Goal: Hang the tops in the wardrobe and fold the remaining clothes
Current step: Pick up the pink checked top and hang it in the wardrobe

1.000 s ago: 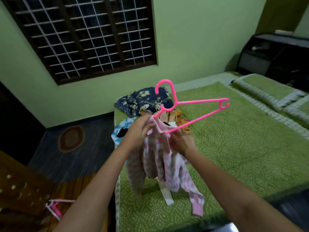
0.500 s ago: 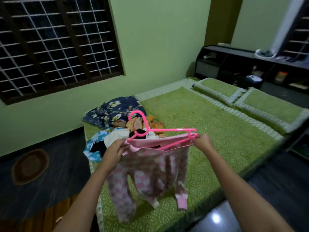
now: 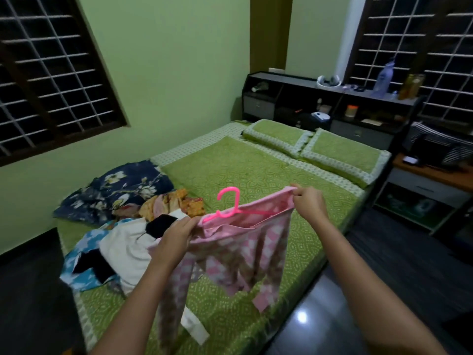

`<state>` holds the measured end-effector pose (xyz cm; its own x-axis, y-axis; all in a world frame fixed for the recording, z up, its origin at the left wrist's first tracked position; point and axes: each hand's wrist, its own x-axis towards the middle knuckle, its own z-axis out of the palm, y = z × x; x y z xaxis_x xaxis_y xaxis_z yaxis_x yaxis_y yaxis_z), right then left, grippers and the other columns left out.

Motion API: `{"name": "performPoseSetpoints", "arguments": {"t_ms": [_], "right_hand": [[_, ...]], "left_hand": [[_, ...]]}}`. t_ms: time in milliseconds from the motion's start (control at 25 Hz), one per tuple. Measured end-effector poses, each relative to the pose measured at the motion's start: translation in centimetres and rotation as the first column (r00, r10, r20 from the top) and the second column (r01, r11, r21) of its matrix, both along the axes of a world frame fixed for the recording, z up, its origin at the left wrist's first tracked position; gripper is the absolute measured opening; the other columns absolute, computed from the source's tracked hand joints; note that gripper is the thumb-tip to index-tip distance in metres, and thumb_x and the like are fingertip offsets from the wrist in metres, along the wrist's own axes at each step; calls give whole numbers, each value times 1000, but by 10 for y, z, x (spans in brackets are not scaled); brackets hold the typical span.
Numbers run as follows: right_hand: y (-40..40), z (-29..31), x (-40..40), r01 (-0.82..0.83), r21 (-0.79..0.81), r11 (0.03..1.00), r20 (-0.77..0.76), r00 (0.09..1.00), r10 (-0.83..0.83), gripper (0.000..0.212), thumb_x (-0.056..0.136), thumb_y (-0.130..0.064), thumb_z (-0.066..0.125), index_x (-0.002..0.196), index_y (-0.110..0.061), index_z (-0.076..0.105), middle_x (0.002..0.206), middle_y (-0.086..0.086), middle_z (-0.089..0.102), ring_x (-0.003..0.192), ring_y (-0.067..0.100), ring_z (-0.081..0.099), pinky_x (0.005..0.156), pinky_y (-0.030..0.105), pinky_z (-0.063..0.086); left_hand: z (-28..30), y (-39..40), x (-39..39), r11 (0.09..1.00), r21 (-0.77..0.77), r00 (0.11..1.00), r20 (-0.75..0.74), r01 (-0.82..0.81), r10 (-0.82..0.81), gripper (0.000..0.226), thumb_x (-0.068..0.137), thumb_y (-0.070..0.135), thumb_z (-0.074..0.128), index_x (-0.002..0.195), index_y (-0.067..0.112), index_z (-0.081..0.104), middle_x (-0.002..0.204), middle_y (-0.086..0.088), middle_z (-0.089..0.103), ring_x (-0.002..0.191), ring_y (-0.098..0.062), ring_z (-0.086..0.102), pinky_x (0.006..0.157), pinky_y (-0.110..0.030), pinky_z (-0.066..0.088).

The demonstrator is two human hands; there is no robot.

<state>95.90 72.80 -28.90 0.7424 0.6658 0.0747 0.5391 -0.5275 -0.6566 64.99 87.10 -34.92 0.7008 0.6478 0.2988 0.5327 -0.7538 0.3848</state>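
Note:
A pink checked top hangs on a pink plastic hanger above the near edge of the bed. My left hand grips the top's left shoulder, and my right hand pinches its right shoulder over the hanger's end. The hook sticks up between my hands, and the sleeves dangle down. A pile of clothes lies on the bed to the left: white, black and blue pieces, an orange patterned one and a dark floral one.
The bed has a green cover and two pillows at the far end. A black shelf headboard holds bottles and small items. A side desk stands at the right. Dark floor runs along both sides of the bed.
The view swung right, toward the head of the bed. My right hand pulled the top's right shoulder over the hanger's end, and the garment now sits spread across the hanger.

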Motion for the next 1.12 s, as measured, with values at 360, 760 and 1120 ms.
{"name": "performPoseSetpoints", "arguments": {"t_ms": [360,760,1120], "right_hand": [[-138,109,124,-320,-267,909,30,940,340,20,93,-30,57,103,-26,73,100,-3,72,92,14,65,74,27,45],[-238,111,361,-144,-40,989,28,989,146,24,97,-31,50,108,-19,68,106,-4,67,101,12,60,92,32,47],[-277,84,479,473,281,835,462,696,-550,16,91,-12,54,87,-15,70,85,5,67,82,26,60,69,33,45]], "left_hand": [[89,-12,256,983,52,939,292,174,-181,36,83,3,50,116,0,64,111,-19,67,99,-25,58,77,-17,33],[154,-58,503,801,273,741,306,533,-598,35,89,21,54,116,1,64,107,-6,65,98,-11,55,82,-8,36],[136,-85,723,647,283,594,258,708,-762,36,93,30,50,119,10,63,96,-4,61,89,-19,60,77,-27,43]]}}
